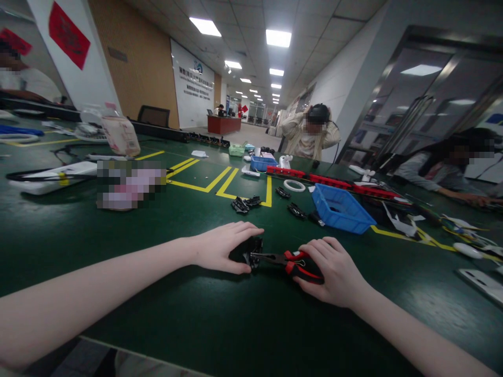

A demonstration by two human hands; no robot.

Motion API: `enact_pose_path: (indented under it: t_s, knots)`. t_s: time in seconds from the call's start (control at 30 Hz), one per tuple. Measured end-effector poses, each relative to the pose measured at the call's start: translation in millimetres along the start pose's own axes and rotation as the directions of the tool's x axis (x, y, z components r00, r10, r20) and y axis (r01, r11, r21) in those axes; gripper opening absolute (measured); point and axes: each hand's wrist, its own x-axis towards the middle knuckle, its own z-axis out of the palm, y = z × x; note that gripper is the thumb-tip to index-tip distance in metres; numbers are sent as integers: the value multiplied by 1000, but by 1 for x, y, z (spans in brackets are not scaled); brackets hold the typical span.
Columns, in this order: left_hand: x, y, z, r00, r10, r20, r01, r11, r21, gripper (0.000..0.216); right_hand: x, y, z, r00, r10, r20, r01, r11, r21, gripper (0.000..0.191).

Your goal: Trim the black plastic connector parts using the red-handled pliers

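Observation:
My right hand [334, 269] is wrapped round the red-and-black handles of long-nose pliers [293, 262]. The jaws point left and touch a small black part [256, 256] on the green table. My left hand [222, 246] curves round that part from the left, thumb on the near side and fingers on the far side; some of the part lies in shadow between them. Beyond my hands lie similar black parts [240, 205], with more black pieces [296, 211] to their right.
A blue bin [341, 208] stands beyond my right hand, beside a white ring [294, 185] and a long red strip [330, 180]. Phones and a bottle [120, 133] are at the left. One person [312, 131] sits across the table, another [440, 173] at the right.

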Motion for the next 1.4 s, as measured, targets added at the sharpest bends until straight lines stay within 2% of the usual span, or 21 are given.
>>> enact_pose_path:
  t_s: [0.23,0.37,0.67,0.83,1.0,1.23,1.4]
  knots:
    - [1,3,4,999,-35,28,35,999,12,85,-2,0,1,1000,13,25,-13,1000,-7,42]
    - [2,7,4,998,-68,17,67,997,41,80,-3,0,2,999,19,31,-18,1000,-10,44]
    - [2,10,4,998,-57,10,52,960,277,74,-4,-1,1,1000,-16,-12,15,999,-48,47]
    - [2,12,4,999,-38,25,27,942,335,72,-5,0,1,999,-47,-23,46,996,-72,49]
    - [2,12,4,999,-44,20,36,952,303,72,-5,0,0,999,-43,-16,42,997,-66,49]
    - [0,8,6,997,-34,-75,47,982,185,75,-3,0,1,999,23,26,-24,1000,20,46]
    - [0,7,8,996,-43,-83,58,983,177,76,-3,1,2,997,51,58,-55,997,57,46]
